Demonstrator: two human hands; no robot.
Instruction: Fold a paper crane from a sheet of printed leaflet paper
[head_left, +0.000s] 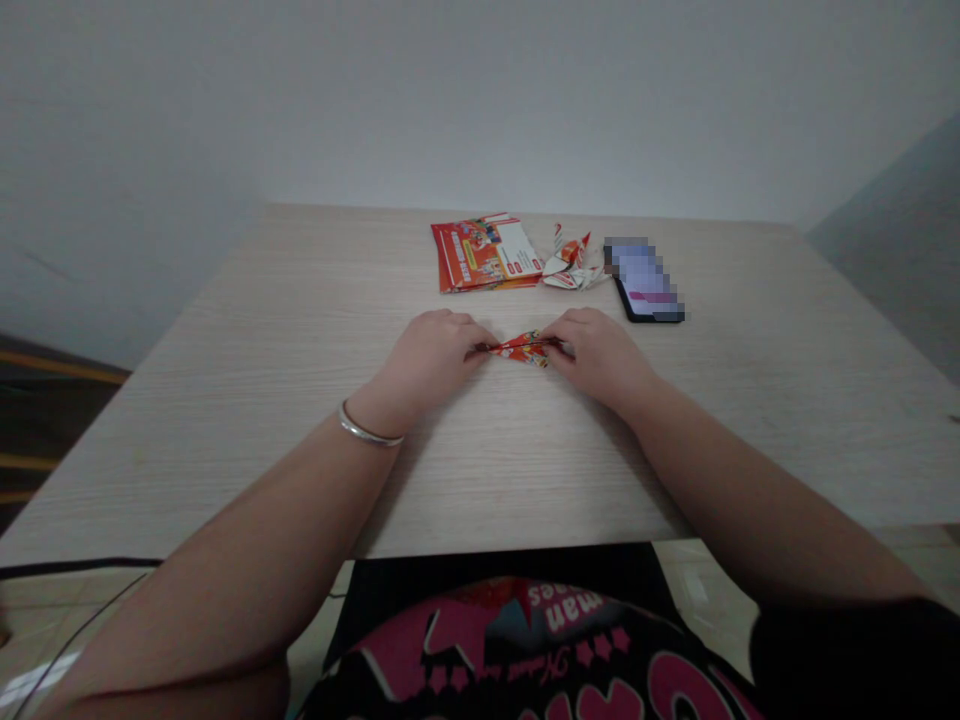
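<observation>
Between my two hands, just above or on the table, is a small folded piece of red printed paper (523, 348), narrow and pointed at its left end. My left hand (439, 355) pinches that left tip between thumb and fingers. At the other end, the thumb and fingers of my right hand (596, 355) close on the paper's right part, which they partly hide. Beyond the hands lies a stack of red and white printed leaflets (487, 255). Beside the stack sits a folded paper crane (574, 265) of similar red and white print.
A black phone (645, 280) with a lit, blurred-out screen lies right of the crane. The pale wood-grain table (262, 400) reaches back to a grey-white wall (480, 100). A dark cable (82, 568) runs by the table's front left corner.
</observation>
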